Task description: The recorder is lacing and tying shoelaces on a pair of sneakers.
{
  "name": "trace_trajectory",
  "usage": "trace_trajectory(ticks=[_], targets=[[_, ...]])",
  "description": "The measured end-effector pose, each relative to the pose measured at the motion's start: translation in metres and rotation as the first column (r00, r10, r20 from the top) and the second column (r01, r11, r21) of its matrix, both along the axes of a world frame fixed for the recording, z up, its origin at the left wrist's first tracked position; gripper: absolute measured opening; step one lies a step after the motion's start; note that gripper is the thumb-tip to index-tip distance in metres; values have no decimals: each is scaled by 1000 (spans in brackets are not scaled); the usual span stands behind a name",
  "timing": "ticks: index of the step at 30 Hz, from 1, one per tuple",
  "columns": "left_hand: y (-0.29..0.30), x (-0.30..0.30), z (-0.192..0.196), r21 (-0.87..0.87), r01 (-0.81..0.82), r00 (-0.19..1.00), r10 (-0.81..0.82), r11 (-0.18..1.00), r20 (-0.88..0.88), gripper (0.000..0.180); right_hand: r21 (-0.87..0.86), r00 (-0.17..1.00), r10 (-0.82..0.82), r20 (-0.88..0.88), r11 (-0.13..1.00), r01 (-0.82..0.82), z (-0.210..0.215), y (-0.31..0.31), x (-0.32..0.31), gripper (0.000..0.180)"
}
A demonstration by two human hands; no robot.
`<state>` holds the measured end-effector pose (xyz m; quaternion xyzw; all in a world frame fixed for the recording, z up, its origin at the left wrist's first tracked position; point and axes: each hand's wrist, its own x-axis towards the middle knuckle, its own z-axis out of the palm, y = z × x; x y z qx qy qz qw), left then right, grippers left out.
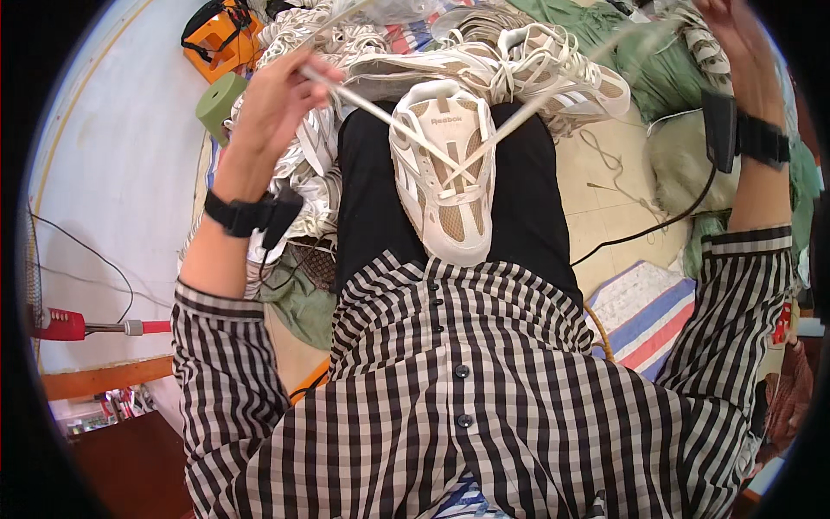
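A white and beige sneaker (pixel 469 227) rests on my black-trousered lap, its toe toward me. Its flat white shoelace (pixel 451 163) crosses over the lower tongue, and both ends run upward and apart. Up and to the left of the shoe, my left hand (pixel 290 97) pinches one end between curled fingers; the lace continues past them toward the top edge. My right hand (pixel 735 35), raised at the upper right and partly cut off by the picture's edge, holds the other end. That stretch is smeared by motion.
Beyond my knees lie more white and beige sneakers (pixel 562 82) and a heap of white laces (pixel 316 35). A green roll (pixel 221 105) and an orange box (pixel 223 41) stand at the left. Green sacking (pixel 666 73) and a striped sheet (pixel 644 311) lie to the right.
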<state>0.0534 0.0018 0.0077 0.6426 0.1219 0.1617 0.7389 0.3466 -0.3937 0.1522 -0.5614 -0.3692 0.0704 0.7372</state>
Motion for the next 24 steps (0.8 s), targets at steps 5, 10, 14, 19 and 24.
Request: trace_trajectory(ticks=[5, 10, 14, 19, 24], targets=[[94, -70, -36, -322, -3, 991, 46, 947, 126, 18, -42, 896, -302, -326, 951, 305, -102, -72, 97, 28], [198, -141, -49, -340, -262, 928, 332, 903, 169, 18, -142, 806, -379, -454, 924, 354, -173, -98, 114, 28], [213, -174, -96, 105, -322, 836, 334, 941, -434, 23, -946, 963, -252, 93, 278, 164, -213, -75, 79, 20], [142, -156, -144, 392, 28, 504, 326, 919, -800, 28, -918, 994, 51, 101, 389, 73, -236, -15, -21, 15], [23, -107, -123, 544, -40, 868, 299, 838, -396, 21, -626, 941, 328, 87, 753, -205, -234, 32, -165, 10]])
